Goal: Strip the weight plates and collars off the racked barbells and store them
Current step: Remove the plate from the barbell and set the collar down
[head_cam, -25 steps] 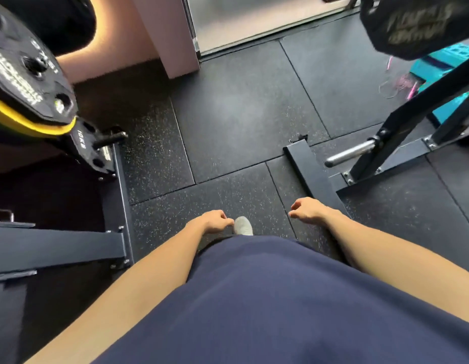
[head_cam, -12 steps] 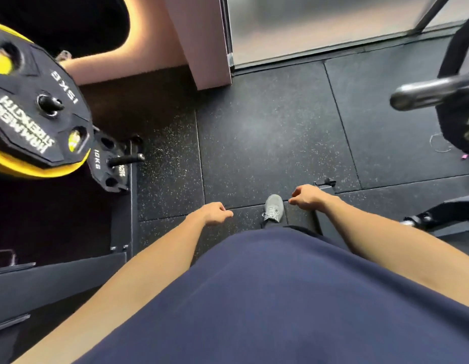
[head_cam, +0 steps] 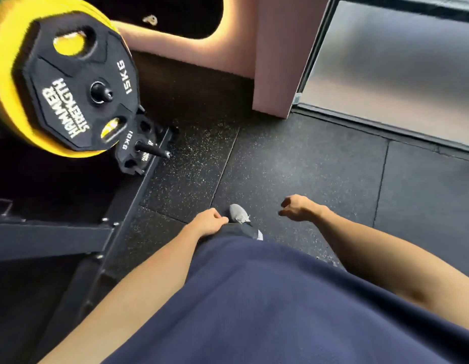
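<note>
A black 15 kg plate (head_cam: 70,82) sits on a storage peg at the upper left, with a larger yellow plate (head_cam: 7,82) behind it. Below it a small black 10 kg plate (head_cam: 128,156) hangs on a lower peg (head_cam: 153,151) of the black storage rack (head_cam: 102,232). My left hand (head_cam: 208,222) hangs by my hip with loosely curled fingers and holds nothing. My right hand (head_cam: 297,207) hangs in front of me, fingers loosely curled, also holding nothing. No barbell or collar shows in this view.
Black speckled rubber floor tiles (head_cam: 293,166) stretch ahead. A pink pillar (head_cam: 278,61) stands at the top middle, with a frosted glass panel (head_cam: 398,67) to its right. My grey shoe (head_cam: 238,212) is stepping forward between my hands.
The view has swung left: the barbell end and rack foot on the right are gone, and the stored plates loom larger and nearer. My right hand has lifted slightly outward.
</note>
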{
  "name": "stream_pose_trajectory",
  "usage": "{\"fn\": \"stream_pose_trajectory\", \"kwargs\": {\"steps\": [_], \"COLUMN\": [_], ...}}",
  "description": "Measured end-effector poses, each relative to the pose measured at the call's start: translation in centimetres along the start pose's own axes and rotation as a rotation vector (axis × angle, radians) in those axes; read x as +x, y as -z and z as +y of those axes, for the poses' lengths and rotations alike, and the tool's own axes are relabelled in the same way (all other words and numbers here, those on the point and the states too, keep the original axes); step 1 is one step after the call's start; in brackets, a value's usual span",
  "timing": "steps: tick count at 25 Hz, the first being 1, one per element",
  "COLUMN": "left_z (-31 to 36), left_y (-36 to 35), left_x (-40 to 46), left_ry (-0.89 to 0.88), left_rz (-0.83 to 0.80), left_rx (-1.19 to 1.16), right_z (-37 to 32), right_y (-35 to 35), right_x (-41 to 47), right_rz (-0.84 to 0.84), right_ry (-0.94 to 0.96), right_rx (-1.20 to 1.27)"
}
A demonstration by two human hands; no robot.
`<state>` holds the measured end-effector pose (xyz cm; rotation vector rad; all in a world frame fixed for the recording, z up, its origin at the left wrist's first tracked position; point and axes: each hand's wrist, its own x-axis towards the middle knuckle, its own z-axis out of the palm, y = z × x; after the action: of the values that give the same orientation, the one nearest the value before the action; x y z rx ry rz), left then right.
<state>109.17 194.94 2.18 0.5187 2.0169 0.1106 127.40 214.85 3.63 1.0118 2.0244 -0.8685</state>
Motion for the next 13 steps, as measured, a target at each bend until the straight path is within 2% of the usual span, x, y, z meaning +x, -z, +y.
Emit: {"fn": "stream_pose_trajectory", "kwargs": {"steps": [6,13], "left_z": [3.1,5.5], "left_y": [9.2,25.9], "left_x": [3.8,3.0], "left_ry": [0.061,0.109], "left_rz": [0.258,0.703], "left_rx": [-0.358,-0.62], "right_z": [-8.1,-24.8], "right_y": [11.7,26.9], "right_x": [7.9,11.8], "right_rz": [0.025,0.199], "right_ry": [0.205,0.6], "right_rx": [-0.174,-0.287]}}
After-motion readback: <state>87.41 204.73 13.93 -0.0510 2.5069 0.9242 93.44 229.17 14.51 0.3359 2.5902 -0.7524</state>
